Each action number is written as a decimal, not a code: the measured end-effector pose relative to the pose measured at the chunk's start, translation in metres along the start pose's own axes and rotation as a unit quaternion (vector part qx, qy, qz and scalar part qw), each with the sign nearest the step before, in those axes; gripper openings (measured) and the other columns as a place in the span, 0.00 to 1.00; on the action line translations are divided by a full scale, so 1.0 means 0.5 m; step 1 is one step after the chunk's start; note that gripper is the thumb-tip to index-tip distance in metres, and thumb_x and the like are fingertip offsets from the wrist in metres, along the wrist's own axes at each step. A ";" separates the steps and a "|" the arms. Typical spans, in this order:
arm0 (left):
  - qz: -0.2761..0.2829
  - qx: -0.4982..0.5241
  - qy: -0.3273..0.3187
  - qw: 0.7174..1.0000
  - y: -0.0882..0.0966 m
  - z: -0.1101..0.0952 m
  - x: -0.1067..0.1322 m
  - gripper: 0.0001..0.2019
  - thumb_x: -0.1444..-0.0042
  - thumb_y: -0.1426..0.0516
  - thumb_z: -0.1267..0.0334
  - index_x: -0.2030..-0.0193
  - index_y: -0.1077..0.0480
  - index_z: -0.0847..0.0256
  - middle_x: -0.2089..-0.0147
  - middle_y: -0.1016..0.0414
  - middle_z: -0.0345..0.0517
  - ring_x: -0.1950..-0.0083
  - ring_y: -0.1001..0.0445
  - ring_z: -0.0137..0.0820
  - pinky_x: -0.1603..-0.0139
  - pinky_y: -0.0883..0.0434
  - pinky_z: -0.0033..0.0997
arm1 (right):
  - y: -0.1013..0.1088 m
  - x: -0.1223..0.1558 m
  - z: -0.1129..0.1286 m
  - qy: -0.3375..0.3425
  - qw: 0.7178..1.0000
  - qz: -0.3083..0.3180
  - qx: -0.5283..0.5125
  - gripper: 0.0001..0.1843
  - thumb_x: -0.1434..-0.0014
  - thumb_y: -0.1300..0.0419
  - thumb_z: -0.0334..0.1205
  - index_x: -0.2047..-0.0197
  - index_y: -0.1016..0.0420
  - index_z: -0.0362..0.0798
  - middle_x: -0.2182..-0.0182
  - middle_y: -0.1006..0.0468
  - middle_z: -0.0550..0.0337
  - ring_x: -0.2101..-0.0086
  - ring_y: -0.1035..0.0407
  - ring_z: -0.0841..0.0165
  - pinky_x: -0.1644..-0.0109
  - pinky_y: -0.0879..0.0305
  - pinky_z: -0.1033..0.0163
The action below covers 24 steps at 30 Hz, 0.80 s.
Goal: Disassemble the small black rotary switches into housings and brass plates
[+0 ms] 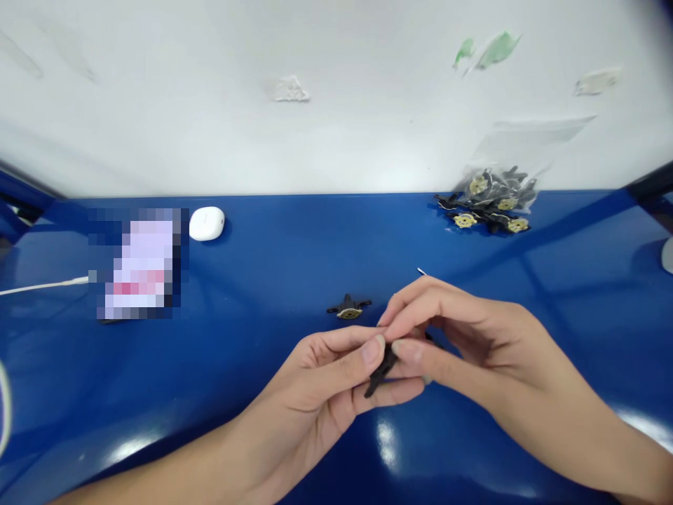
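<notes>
Both hands meet over the front middle of the blue table. Between the thumb and fingers of my left hand [336, 379] is a small black plastic part [381, 372], its lower arm sticking out toward me. My right hand [463, 337] pinches the same part from the other side, thumb and fingertips pressed close to the left thumb. Fingers cover most of the part. Just beyond my left fingers a similar black part with a gold-coloured round disc [349, 308] lies on the table. A thin white-tipped thing [421, 271] shows behind my right hand.
At the back right, a clear plastic bag [505, 186] holds several black parts with gold discs, and more such parts [465, 220] lie before it. A white earbud case [207, 224] and a blurred-out phone [141, 263] with a white cable [47, 286] lie left. A white wall [357, 140] stands behind.
</notes>
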<state>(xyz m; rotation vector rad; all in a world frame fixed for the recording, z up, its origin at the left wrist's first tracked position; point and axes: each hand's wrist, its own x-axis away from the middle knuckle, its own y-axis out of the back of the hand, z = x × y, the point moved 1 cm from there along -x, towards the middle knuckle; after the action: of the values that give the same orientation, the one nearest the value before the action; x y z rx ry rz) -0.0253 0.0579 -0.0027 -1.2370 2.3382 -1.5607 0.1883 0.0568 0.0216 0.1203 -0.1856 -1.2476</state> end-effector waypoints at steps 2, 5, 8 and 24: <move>0.000 0.010 0.000 1.000 0.001 0.001 -0.002 0.14 0.18 0.39 0.64 0.48 0.10 0.65 0.49 0.08 0.50 0.45 0.09 0.33 0.31 0.17 0.34 | 0.006 -0.006 0.000 0.017 1.000 -0.002 -0.018 0.03 0.26 0.27 0.44 0.55 0.11 0.61 0.55 0.14 0.62 0.55 0.19 0.65 0.53 0.19 0.62; 0.003 0.008 -0.002 1.000 0.001 0.001 -0.002 0.17 0.16 0.43 0.64 0.43 0.10 0.66 0.46 0.07 0.56 0.42 0.08 0.36 0.32 0.17 0.33 | 0.021 -0.012 -0.002 0.034 0.998 0.001 -0.049 0.04 0.25 0.28 0.43 0.55 0.10 0.60 0.57 0.12 0.60 0.56 0.17 0.64 0.55 0.16 0.62; -0.009 -0.008 0.000 1.000 -0.001 -0.001 -0.002 0.18 0.16 0.44 0.62 0.40 0.11 0.69 0.44 0.07 0.63 0.41 0.08 0.40 0.33 0.17 0.34 | 0.039 -0.014 -0.007 0.044 0.997 -0.009 -0.062 0.04 0.26 0.27 0.44 0.56 0.10 0.59 0.62 0.12 0.60 0.64 0.17 0.64 0.63 0.17 0.62; 0.012 0.054 0.070 0.996 -0.006 0.011 0.005 0.30 0.14 0.50 0.53 0.62 0.15 0.66 0.57 0.07 0.57 0.60 0.05 0.38 0.55 0.11 0.31 | 0.060 -0.017 -0.008 0.076 0.945 -0.261 0.180 0.05 0.32 0.22 0.40 0.55 0.06 0.61 0.56 0.06 0.62 0.62 0.12 0.61 0.62 0.15 0.59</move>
<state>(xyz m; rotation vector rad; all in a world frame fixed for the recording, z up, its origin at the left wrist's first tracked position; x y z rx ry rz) -0.0227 0.0519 -0.0018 -1.1065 2.3026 -1.7954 0.2146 0.0742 0.0229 0.6118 -0.2566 -1.7149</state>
